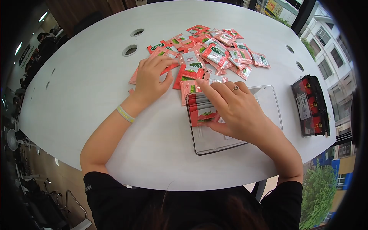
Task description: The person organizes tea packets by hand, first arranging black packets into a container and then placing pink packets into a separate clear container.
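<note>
My right hand (237, 109) reaches over a clear plastic box (237, 144), its thumb against the front of a row of red sachets (202, 116) standing upright at the box's left end. The index finger stretches past the box's far rim; the other fingertips are partly hidden. My left hand (155, 76) is open at the near-left edge of a loose pile of red and white sachets (214, 53), fingers apart and fingertips over the sachets. A red strawberry-print sachet (189, 73) lies between the two hands.
A second clear box with dark and red packs (309, 105) stands near the table's right edge. The white table (76, 96) has round cable holes (129, 50). Windows lie to the right, and people sit in the far left background.
</note>
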Demonstrator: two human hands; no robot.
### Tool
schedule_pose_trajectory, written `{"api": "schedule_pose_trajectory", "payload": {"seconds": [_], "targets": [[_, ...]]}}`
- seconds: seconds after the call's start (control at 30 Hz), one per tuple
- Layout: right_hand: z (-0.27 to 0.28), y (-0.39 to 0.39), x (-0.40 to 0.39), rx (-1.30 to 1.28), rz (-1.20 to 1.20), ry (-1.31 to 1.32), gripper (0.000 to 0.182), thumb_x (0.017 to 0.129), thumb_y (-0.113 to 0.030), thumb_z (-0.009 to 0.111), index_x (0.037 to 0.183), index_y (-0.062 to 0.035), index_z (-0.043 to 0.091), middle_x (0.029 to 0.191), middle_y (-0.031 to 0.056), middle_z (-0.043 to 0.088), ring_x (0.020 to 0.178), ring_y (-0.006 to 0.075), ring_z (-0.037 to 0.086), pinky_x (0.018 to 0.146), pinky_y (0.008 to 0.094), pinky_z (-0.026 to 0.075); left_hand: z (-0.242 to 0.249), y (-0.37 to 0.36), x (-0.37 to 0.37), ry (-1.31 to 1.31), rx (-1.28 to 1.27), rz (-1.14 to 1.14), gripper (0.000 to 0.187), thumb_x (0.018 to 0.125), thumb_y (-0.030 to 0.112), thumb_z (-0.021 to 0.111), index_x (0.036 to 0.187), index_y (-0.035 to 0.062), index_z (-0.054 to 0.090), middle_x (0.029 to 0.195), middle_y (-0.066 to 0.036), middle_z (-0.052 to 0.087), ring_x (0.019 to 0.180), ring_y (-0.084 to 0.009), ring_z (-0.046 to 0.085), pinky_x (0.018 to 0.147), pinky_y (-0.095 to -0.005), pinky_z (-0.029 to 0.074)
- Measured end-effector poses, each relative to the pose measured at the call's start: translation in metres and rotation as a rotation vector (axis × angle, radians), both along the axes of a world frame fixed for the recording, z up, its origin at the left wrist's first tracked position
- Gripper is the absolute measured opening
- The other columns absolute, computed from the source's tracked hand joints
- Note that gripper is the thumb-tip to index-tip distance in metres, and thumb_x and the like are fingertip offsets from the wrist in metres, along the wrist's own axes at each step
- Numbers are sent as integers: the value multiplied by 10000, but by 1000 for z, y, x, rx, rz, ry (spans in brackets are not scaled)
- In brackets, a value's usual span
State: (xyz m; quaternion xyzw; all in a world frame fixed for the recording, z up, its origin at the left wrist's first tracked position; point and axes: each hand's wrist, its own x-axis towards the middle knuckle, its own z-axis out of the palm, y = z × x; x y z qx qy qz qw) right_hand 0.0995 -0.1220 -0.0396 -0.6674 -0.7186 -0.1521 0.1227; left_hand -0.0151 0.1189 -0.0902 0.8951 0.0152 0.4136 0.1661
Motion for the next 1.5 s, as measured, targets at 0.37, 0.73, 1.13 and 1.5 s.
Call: {"api": "schedule_pose_trajectory", "payload": {"seconds": [0.37,0.73,1.13,1.5], "targets": [[3,-1,1,14,36,110,929,657,-403,828,1406,-45,410,1052,75,584,880,238,611,773,362,423,-34,13,3,509,178,491,666,923,463,525,1391,-4,445,1464,-258,391,1389,-477,282,1130,-580,169],[4,-1,2,-13,21,103,912,681,-419,816,1415,-68,405,1050,76,588,894,246,617,797,378,427,-26,15,3,328,249,236,438,910,408,602,1111,22,645,1504,-227,348,1418,-457,237,1122,-552,194],[5,-2,2,-7,32,136,924,679,-454,813,1414,-68,407,1035,80,595,858,261,626,809,389,427,-19,9,2,428,166,556,630,790,622,676,935,13,601,1126,-129,505,1153,-293,401,888,-453,321],[9,-4,3,23,32,198,948,677,-488,808,1417,-56,400,1065,97,588,879,281,606,821,404,428,42,10,-2,42,-466,19,281,881,241,726,975,11,593,879,-73,685,743,-118,656,641,-242,515]]}}
